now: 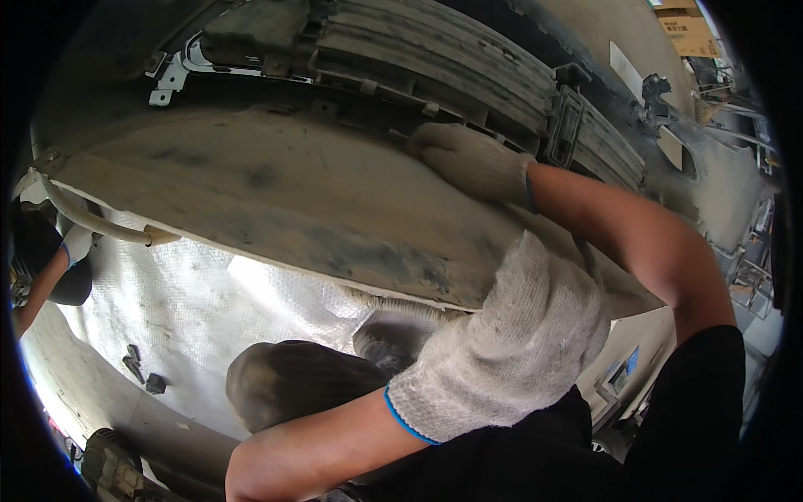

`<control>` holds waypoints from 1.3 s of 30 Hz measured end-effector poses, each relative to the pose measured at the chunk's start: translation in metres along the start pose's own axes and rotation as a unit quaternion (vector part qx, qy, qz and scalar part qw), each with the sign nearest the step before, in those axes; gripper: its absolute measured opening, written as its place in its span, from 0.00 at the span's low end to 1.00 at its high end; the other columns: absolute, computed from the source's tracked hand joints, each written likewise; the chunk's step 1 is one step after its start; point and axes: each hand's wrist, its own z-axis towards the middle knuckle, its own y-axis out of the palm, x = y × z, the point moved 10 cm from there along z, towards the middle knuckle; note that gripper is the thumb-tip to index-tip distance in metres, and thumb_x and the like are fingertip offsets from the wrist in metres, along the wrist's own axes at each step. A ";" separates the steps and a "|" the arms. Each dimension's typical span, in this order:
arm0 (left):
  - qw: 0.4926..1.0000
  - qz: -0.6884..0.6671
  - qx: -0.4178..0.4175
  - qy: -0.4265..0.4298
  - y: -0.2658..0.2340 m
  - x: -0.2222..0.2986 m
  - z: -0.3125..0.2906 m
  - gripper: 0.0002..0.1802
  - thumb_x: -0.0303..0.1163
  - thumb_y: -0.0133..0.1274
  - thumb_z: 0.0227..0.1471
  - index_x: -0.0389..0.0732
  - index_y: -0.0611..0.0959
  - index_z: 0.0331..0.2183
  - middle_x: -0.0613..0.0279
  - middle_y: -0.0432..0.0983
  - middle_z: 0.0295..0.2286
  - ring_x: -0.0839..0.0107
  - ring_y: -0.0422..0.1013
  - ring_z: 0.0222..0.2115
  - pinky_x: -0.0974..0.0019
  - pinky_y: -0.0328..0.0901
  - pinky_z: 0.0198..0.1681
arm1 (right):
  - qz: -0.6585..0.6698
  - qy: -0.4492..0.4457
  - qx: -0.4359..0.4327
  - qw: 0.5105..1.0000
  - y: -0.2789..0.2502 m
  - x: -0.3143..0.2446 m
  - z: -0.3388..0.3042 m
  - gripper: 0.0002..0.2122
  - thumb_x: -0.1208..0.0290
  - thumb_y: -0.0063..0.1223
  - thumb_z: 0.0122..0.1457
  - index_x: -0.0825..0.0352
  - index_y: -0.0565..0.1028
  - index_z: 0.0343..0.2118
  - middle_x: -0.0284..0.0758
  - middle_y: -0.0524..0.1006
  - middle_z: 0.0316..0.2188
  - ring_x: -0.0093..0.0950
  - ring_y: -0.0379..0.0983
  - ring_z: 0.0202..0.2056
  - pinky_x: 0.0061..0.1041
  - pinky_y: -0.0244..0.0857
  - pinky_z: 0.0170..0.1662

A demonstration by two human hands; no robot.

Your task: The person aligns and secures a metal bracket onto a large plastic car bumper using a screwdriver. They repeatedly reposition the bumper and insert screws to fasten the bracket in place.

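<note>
A large, dusty, tan-grey panel [276, 176] stretches across the view below a set of dark slats [418, 63]. My right hand [473, 163], in a knitted glove, reaches over the panel close to the slats. Its fingers are curled, and a thin pale tip shows beyond them; what they hold is too blurred to name. My left hand [519, 343], in a whitish knitted glove with a blue cuff edge, is at the panel's lower right edge. Its fingers are mostly hidden behind the bunched glove.
Another person's gloved hand [77, 243] is at far left, near a pale hose [100, 222]. Silvery bubble sheeting [184, 293] covers the floor, with small black pieces [155, 383] beside it. A metal bracket [171, 79] sits upper left; a cardboard box [687, 29] stands upper right.
</note>
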 end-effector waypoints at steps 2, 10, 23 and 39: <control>1.000 0.008 -0.008 0.010 0.000 0.003 -0.001 0.11 0.38 0.56 0.48 0.43 0.83 0.33 0.62 0.75 0.31 0.63 0.75 0.38 0.49 0.71 0.47 | -0.026 -0.011 0.004 1.000 0.001 0.006 0.002 0.19 0.66 0.38 0.67 0.70 0.75 0.53 0.47 0.79 0.50 0.45 0.75 0.53 0.39 0.67 0.57; 0.999 0.017 -0.017 0.028 0.000 0.002 -0.003 0.11 0.34 0.56 0.45 0.43 0.82 0.33 0.61 0.73 0.31 0.63 0.73 0.37 0.48 0.70 0.48 | -0.303 -0.084 0.030 0.949 0.037 0.011 0.061 0.12 0.73 0.48 0.60 0.73 0.84 0.35 0.51 0.82 0.37 0.45 0.82 0.41 0.47 0.77 0.40; 1.000 -0.003 -0.017 0.026 0.001 0.009 0.001 0.11 0.34 0.59 0.43 0.43 0.82 0.32 0.61 0.74 0.31 0.63 0.72 0.36 0.49 0.69 0.49 | -0.382 0.008 -0.057 0.922 0.060 0.041 0.087 0.12 0.75 0.47 0.61 0.74 0.82 0.40 0.54 0.81 0.40 0.51 0.82 0.40 0.56 0.76 0.26; 0.999 -0.016 -0.030 0.024 -0.003 -0.004 -0.004 0.15 0.36 0.57 0.41 0.42 0.83 0.34 0.60 0.75 0.31 0.63 0.74 0.36 0.49 0.70 0.49 | -0.466 -0.056 -0.068 0.880 0.070 0.035 0.097 0.11 0.72 0.49 0.60 0.69 0.84 0.36 0.50 0.83 0.36 0.44 0.84 0.35 0.49 0.76 0.26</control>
